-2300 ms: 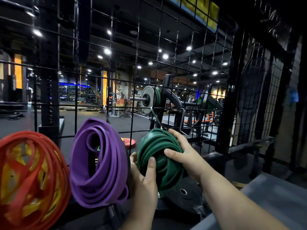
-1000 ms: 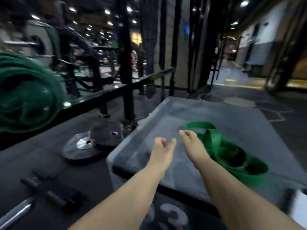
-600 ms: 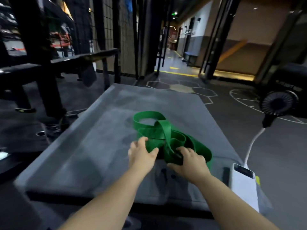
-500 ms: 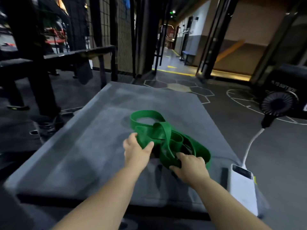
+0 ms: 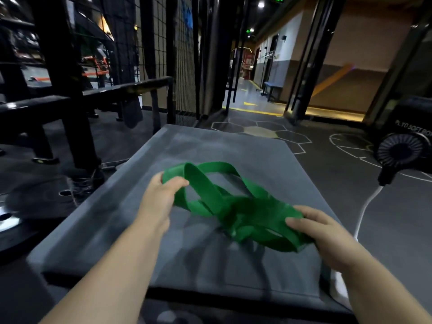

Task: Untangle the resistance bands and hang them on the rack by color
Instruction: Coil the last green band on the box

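A tangled green resistance band point(image 5: 233, 204) hangs just above the grey padded box point(image 5: 131, 216) in front of me. My left hand point(image 5: 161, 195) grips one loop at the band's left end, thumb over the strap. My right hand point(image 5: 327, 235) pinches several strands at the right end. The band is stretched between both hands, with a knot of crossed loops in the middle. The rack with the hung bands is out of view.
A black wire mesh panel point(image 5: 173, 54) and black steel frame point(image 5: 70, 101) stand to the left. A weight plate point(image 5: 35, 197) lies on the floor at left. A small black fan point(image 5: 402, 150) with a white cable point(image 5: 364, 206) stands at right.
I turned from the rack, where I touched the hung green bands, to the grey box. Both hands took hold of the tangled green band, lifted it and pulled it apart sideways.
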